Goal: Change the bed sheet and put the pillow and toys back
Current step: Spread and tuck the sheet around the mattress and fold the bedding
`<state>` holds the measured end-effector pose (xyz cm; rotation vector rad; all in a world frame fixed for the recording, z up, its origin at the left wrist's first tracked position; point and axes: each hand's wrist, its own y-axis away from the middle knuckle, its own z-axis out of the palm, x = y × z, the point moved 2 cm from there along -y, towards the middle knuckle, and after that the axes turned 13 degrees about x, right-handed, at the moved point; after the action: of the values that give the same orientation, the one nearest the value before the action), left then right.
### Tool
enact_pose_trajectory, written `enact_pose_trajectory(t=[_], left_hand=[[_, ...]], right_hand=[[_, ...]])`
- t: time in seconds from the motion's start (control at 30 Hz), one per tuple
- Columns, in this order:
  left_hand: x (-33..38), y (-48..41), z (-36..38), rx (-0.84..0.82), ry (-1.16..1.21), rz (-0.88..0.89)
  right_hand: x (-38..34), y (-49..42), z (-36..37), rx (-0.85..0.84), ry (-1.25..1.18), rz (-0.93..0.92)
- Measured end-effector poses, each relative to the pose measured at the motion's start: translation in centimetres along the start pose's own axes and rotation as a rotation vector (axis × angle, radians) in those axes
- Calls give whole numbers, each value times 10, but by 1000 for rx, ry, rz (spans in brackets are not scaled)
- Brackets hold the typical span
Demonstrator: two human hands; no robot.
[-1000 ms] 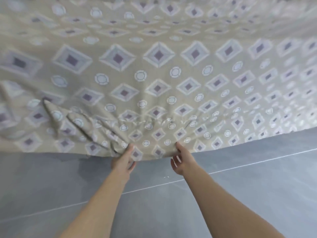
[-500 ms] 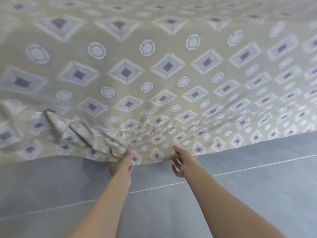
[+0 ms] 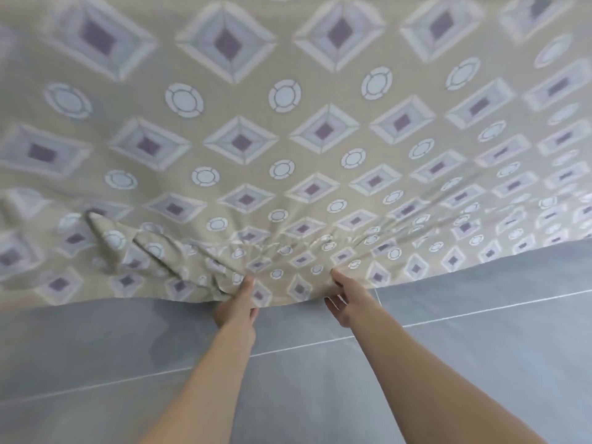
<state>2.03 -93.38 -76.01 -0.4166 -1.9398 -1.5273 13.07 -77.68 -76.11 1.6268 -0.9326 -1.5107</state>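
Observation:
A beige bed sheet (image 3: 288, 149) printed with purple diamonds and pale circles billows across the upper two thirds of the head view. Its near hem hangs above the floor. My left hand (image 3: 238, 302) grips the hem, thumb on top and fingers under the cloth. A short way to the right, my right hand (image 3: 347, 298) pinches the same hem, with the fingers curled beneath it. Folds gather between and to the left of the two hands. The bed, the pillow and the toys are hidden behind the sheet.
Grey floor tiles (image 3: 448, 347) with thin white grout lines fill the lower third of the view under my arms.
The sheet has swelled up and come closer to the camera, so its pattern looks larger. Both hands keep their hold on the hem at about the same spot.

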Motion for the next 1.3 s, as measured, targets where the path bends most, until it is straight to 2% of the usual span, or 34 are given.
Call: enact_pose_trajectory(t=[0.1, 0.2, 0.3, 0.53, 0.7, 0.93, 1.07, 1.3], left_hand=[[5, 0, 2, -49, -37, -35], [16, -3, -3, -173, 3, -164], [30, -11, -24, -233, 21, -222], [70, -13, -69, -315, 93, -172], [97, -25, -118, -280, 239, -117], [154, -33, -173, -279, 481, 113], [182, -35, -188, -309, 463, 191], [184, -52, -181, -202, 288, 193]], right_hand=[[1, -1, 3, -16, -32, 6], [7, 1, 8, -65, -98, 18], [23, 12, 22, -153, -79, 73], [80, 61, 68, -451, 30, 243], [113, 106, 101, -648, 69, 344], [151, 145, 127, -749, 93, 357], [163, 152, 139, -743, 160, 307], [177, 145, 155, -681, 227, 219]])
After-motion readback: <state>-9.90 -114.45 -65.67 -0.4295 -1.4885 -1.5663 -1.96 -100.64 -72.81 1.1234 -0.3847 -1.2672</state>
